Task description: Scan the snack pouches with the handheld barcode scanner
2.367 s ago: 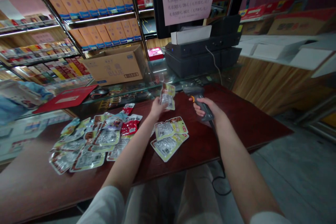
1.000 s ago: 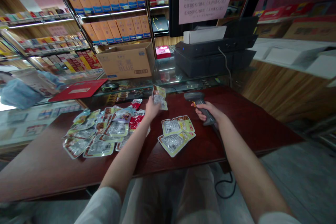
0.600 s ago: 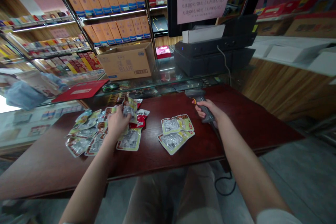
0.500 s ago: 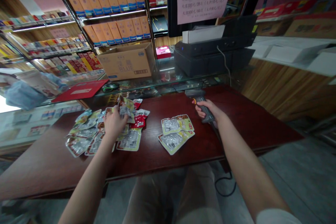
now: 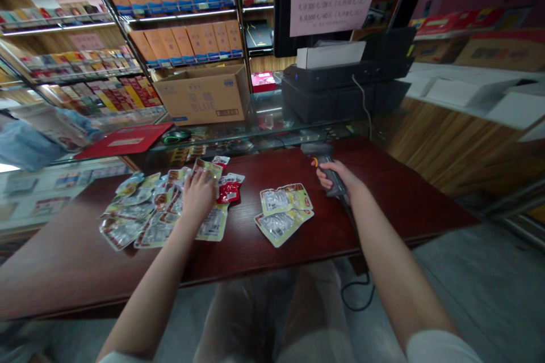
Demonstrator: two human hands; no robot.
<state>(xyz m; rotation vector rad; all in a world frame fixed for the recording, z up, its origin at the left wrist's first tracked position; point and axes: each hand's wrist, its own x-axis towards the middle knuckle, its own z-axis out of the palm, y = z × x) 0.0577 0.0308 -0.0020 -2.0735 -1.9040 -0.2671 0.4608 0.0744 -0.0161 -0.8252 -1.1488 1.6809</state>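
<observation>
My right hand point(image 5: 338, 177) is wrapped round the handle of a barcode scanner point(image 5: 327, 161), held above the table with its cord hanging down. My left hand point(image 5: 200, 190) is at the right part of a pile of foil snack packets point(image 5: 155, 229). Its fingers are closed over one snack packet point(image 5: 208, 168), whose top edge sticks out past them; the fingertips are partly hidden. Red packets point(image 5: 230, 190) lie just right of this hand. Between my hands, two overlapping snack packets point(image 5: 283, 224) lie apart from the pile.
The dark red table point(image 5: 242, 249) borders a glass counter point(image 5: 264, 125). On that counter stand an open cardboard box point(image 5: 204, 96), a computer mouse point(image 5: 176, 136), a red folder point(image 5: 123, 140) and a black register point(image 5: 340, 93). The scanner cord point(image 5: 357, 295) loops below the table edge.
My left hand has moved slightly right and lies flatter over the packet, which stood more upright before. My right hand still holds the scanner in about the same place. The view has shifted slightly.
</observation>
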